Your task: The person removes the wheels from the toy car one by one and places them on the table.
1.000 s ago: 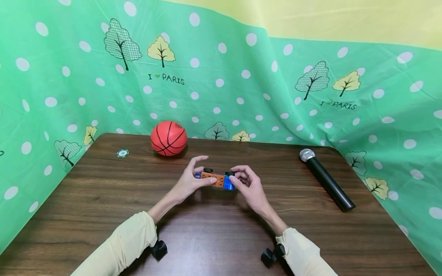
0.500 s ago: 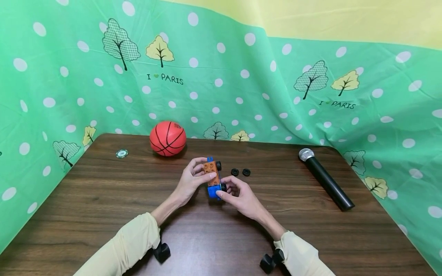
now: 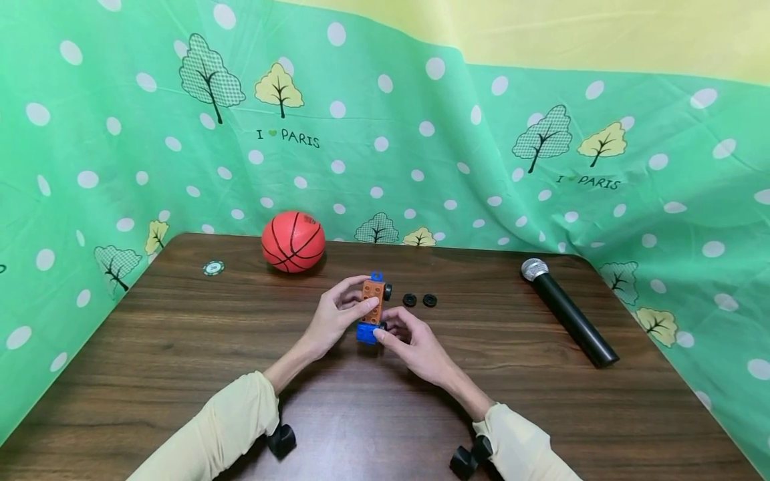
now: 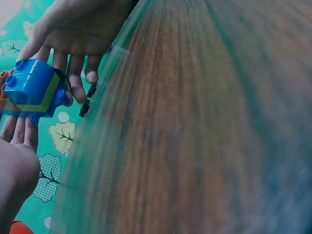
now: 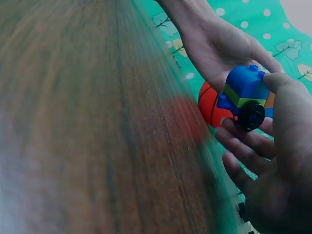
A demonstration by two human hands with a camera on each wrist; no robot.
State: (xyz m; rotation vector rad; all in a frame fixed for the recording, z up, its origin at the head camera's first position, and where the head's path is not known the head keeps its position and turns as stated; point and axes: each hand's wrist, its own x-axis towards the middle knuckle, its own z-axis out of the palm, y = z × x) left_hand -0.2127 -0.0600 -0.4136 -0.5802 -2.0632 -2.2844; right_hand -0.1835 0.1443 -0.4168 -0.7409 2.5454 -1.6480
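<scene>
Both hands' fingers (image 3: 361, 308) around toy car (image 3: 371, 304).

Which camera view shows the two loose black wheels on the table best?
The head view: both loose wheels lie sharp on the table, right of the toy car. The left wrist view shows only dark blurred shapes; the right wrist view shows none clearly.

Toy car (image 3: 371, 308): a small block-built vehicle, held above the table between both hands, long axis running away from the person.
Body: orange studded brick at the far end, blue brick at the near end; the right wrist view shows a green layer under the blue brick (image 5: 245, 87).
Mounted wheels: a black wheel (image 3: 388, 291) on the right side at the far end; another (image 5: 251, 115) by the blue end.
Loose wheels (image 3: 419, 300): two small black discs lying flat on the table, side by side, just right of the car.
</scene>
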